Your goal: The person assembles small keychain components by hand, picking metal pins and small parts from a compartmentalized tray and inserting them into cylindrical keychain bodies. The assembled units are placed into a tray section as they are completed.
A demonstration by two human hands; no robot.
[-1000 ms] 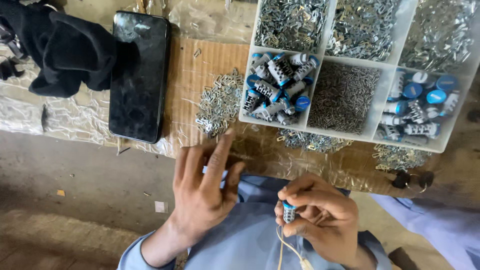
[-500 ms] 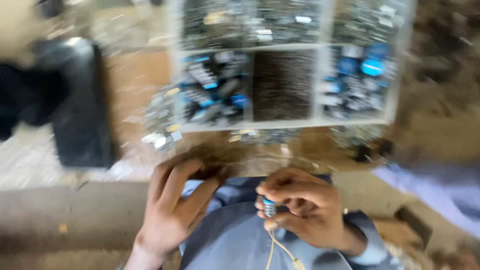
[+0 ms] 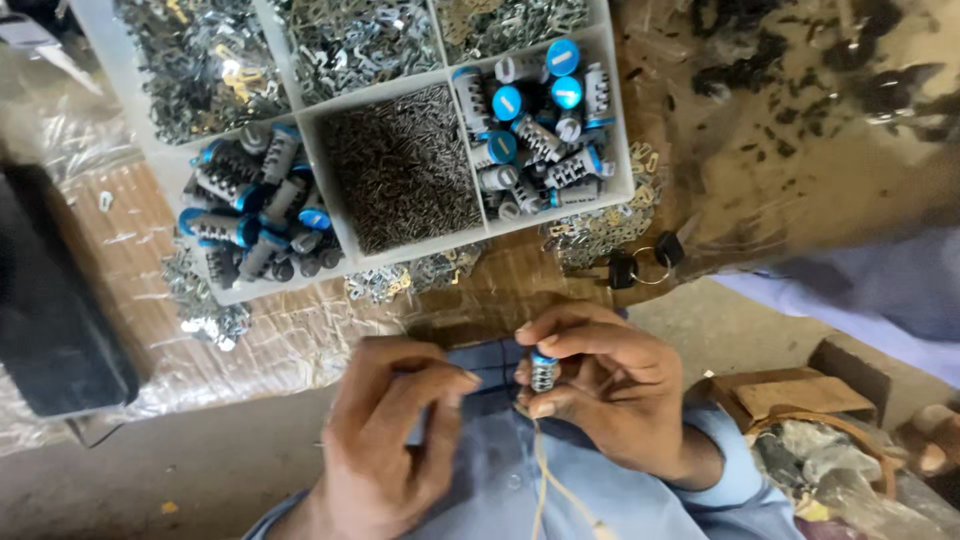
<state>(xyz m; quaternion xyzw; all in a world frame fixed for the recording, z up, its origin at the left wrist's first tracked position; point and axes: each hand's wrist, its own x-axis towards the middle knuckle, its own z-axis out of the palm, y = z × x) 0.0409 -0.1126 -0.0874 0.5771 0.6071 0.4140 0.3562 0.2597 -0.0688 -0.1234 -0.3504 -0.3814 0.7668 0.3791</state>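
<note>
My right hand point(image 3: 610, 385) grips a small metal lock cylinder with a blue cap point(image 3: 544, 370) between thumb and fingers, above my lap in blue cloth. My left hand point(image 3: 395, 430) is beside it, fingers curled with the fingertips pinched together; whether something tiny is between them I cannot tell. A thin cord point(image 3: 545, 470) hangs down below the cylinder.
A white compartment tray point(image 3: 345, 235) on the bench holds blue-capped cylinders, small pins and metal plates. Loose metal parts and keys point(image 3: 640, 268) lie by its front edge. A black phone-like slab point(image 3: 50, 320) lies at the left. Another person's blue sleeve point(image 3: 880, 300) is at right.
The view swung left and closer, so the tray now sits more to the left. My left hand's fingers went from spread to curled and pinched. The right hand keeps its hold on the cylinder.
</note>
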